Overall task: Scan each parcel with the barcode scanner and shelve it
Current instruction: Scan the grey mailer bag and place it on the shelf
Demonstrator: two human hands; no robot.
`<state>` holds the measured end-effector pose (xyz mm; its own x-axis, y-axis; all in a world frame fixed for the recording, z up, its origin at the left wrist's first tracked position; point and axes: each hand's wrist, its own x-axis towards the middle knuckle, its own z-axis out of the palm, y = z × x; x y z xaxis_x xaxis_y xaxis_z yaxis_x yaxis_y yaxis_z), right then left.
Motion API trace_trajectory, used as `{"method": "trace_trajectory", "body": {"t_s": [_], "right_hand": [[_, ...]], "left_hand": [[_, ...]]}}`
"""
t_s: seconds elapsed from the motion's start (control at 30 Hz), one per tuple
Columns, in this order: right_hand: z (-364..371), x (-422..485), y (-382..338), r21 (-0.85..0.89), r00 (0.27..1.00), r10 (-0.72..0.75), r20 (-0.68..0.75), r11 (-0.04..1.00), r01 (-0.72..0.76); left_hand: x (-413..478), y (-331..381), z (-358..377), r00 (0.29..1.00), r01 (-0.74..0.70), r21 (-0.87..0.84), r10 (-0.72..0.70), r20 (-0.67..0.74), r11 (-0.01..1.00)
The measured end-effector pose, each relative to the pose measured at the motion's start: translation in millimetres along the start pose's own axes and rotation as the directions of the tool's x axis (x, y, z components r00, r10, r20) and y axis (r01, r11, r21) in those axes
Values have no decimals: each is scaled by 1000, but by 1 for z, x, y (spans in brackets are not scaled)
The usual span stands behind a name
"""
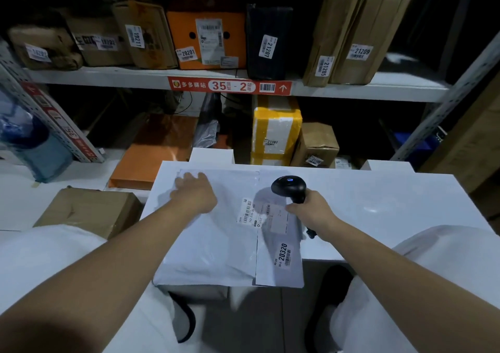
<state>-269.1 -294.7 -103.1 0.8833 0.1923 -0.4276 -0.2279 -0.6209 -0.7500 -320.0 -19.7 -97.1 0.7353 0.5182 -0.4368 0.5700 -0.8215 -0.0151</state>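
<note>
A flat white poly-bag parcel [216, 233] lies on the white table [378, 204], its near end hanging over the table's front edge. It carries a shipping label [250, 213] near the middle and a tag reading 20320 [284, 254] near its right front corner. My left hand [193, 190] rests flat on the parcel's far left part, fingers spread. My right hand [311, 210] grips the handle of a black barcode scanner [289, 187], whose head hovers just above the parcel's right side, beyond the label.
A metal shelf [108, 78] marked 35-2 stands behind the table, lined with numbered cardboard boxes and an orange box [208, 39]. Below it sit a yellow-taped parcel [276, 133] and a brown box [316, 144]. A cardboard box [89, 212] lies left of the table.
</note>
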Motion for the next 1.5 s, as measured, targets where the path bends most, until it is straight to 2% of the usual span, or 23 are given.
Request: {"method": "trace_trajectory", "body": {"t_s": [0.07,0.17,0.27,0.37,0.43,0.53,0.6,0.63,0.77,0.83,0.97,1.23,1.5], "right_hand": [[4,1,1,57,997,51,52,997,-54],[11,2,-2,160,991,76,109,983,-93],[14,4,-5,184,987,74,142,978,-99],[11,4,-4,170,979,110,171,976,-140],[5,2,-4,142,968,156,195,972,-185],[-8,-8,-5,-9,918,253,305,965,-262],[-14,-16,-6,-129,886,281,369,959,-251],[-15,-20,-7,-152,893,265,364,963,-223],[-13,-26,-14,-67,945,142,294,990,-128],[-10,-30,-20,3,945,115,307,992,-122],[3,-40,-29,13,921,97,377,994,-110],[18,-50,-39,58,930,91,357,991,-120],[13,-62,-39,90,941,133,312,982,-169]], "left_hand": [[-2,-18,0,992,103,-19,-102,74,994],[-1,-27,0,967,85,-30,-76,242,996],[-4,-24,1,979,73,-133,-45,200,988],[-9,-19,-2,971,138,-311,-67,229,940],[-2,-20,-6,980,151,-479,-66,189,865],[17,-17,-13,995,43,-732,39,95,680],[19,-9,-19,991,-32,-835,127,46,550],[19,-5,-20,987,-74,-844,161,15,531],[18,1,-12,985,-158,-750,157,-72,643],[16,-3,-8,984,-169,-684,157,-81,709],[15,-18,-8,982,-189,-583,143,-124,791],[6,-55,-12,988,-113,-582,26,-155,806],[-16,-72,-17,987,-86,-546,-1,-158,833]]}}
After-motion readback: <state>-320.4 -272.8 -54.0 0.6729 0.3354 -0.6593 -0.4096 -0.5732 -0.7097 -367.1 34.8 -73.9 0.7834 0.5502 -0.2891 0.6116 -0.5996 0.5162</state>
